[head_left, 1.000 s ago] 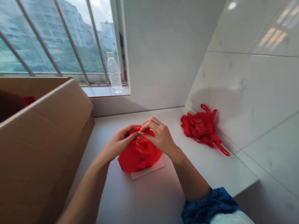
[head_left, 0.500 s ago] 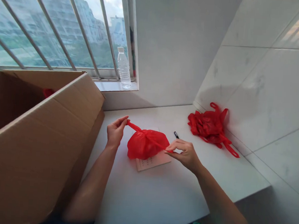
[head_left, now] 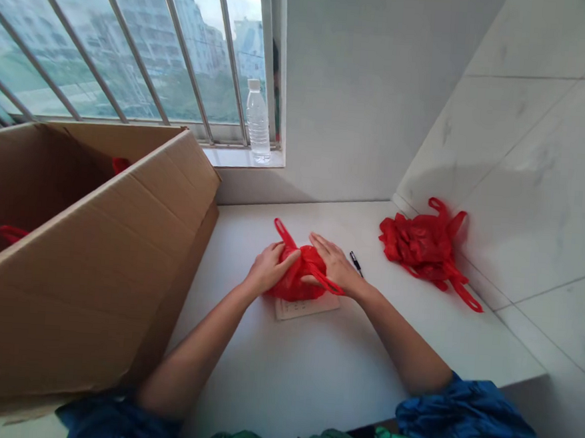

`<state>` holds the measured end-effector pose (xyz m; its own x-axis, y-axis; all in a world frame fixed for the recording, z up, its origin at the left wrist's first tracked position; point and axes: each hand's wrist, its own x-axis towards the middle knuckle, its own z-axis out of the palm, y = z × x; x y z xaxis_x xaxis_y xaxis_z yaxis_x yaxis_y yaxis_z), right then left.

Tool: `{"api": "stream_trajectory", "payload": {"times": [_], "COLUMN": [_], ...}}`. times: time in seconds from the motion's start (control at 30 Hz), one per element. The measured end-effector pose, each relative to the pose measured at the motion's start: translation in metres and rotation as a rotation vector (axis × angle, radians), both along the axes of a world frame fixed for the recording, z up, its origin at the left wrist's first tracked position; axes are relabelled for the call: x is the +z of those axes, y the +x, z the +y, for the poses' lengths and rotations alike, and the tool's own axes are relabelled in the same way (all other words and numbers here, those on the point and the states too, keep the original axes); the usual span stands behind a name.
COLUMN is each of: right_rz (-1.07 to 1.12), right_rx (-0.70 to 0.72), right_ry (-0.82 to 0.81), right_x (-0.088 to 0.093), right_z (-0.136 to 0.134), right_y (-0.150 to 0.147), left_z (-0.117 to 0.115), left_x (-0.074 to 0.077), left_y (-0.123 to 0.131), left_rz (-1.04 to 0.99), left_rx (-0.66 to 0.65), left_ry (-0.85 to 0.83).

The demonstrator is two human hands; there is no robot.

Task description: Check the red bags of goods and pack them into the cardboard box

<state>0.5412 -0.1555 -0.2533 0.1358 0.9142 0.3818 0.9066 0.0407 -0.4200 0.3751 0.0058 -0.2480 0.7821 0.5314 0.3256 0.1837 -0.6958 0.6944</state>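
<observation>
A knotted-looking bundle of red plastic bag (head_left: 299, 277) lies on a sheet of pale printed paper (head_left: 306, 307), with one handle loop sticking up at the far side and another strap across the near right. My left hand (head_left: 270, 268) presses against its left side, fingers curled over the red film. My right hand (head_left: 332, 263) lies nearly flat across its right side, over the strap. A black pen (head_left: 355, 263) lies just past my right fingers. Part of the bag is hidden under both hands.
A crumpled pile of red plastic bags (head_left: 423, 245) lies against the tiled wall on the white counter (head_left: 282, 372). A large cardboard box (head_left: 86, 231) with red bag pieces inside stands at the left. A plastic water bottle (head_left: 257, 122) stands on the barred window's sill.
My hands have moved in from the stretched handles and now rest on the bag itself. The bag looks more compact, and the view has tilted down and shifted slightly.
</observation>
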Motion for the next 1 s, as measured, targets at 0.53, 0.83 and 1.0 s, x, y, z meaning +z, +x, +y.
{"api": "stream_trajectory", "payload": {"times": [0.53, 0.83, 1.0], "right_rz": [-0.160, -0.096, 0.252], "right_rx": [-0.019, -0.013, 0.046], "right_ry": [-0.084, -0.024, 0.134], "right_x": [-0.059, -0.064, -0.042], "right_z": [0.017, 0.019, 0.013], "right_y": [-0.018, -0.017, -0.017], "left_z": [-0.015, -0.013, -0.014], "left_x": [-0.062, -0.064, -0.049], "left_y": [-0.007, -0.008, -0.016], "left_rz": [0.231, 0.123, -0.064], "left_rx": [-0.061, -0.076, -0.088], "left_ry": [0.571, 0.471, 0.257]}}
